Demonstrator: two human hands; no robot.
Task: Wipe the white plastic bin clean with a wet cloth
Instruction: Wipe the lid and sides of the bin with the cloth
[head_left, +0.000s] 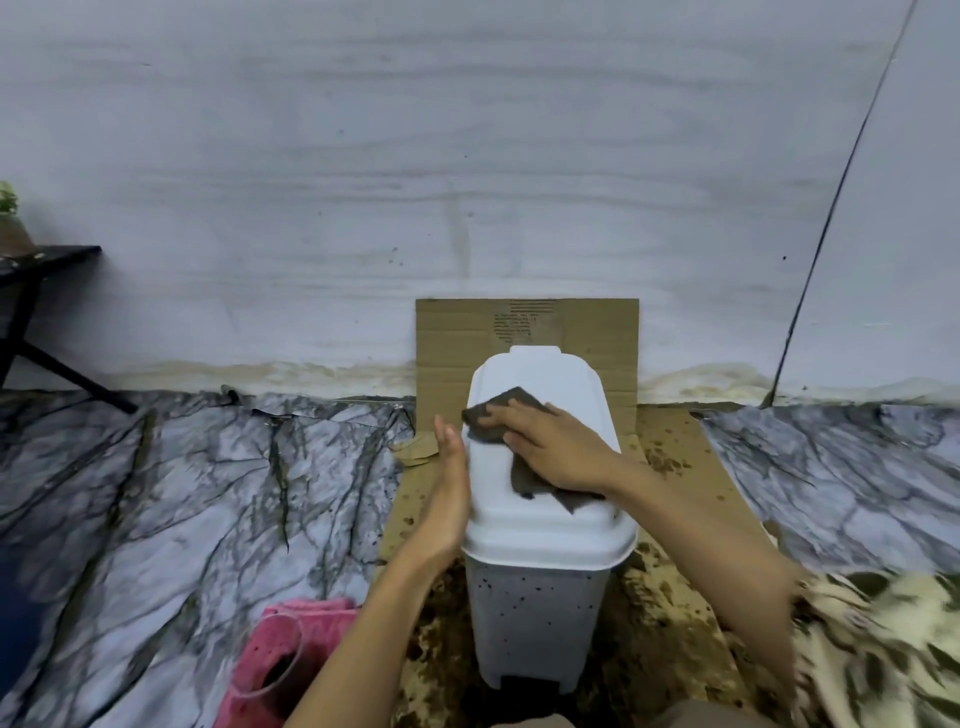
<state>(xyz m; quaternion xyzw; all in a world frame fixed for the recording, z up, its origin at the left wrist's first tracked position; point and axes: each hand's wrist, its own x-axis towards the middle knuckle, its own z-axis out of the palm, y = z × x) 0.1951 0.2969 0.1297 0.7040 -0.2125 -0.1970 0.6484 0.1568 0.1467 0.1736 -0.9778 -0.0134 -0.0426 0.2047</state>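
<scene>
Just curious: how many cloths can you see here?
2: a dark cloth under the right hand on the bin lid, and a pink cloth on the floor, bottom left.

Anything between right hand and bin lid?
Yes: the dark cloth lies flat under the right hand, on the white bin's lid. Head view.

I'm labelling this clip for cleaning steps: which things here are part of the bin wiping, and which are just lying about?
In use: white plastic bin; dark cloth pressed on its lid by the right hand; left hand steadying the lid's side.

Lying about: pink towel; clear cup; cardboard; black stand.
</scene>
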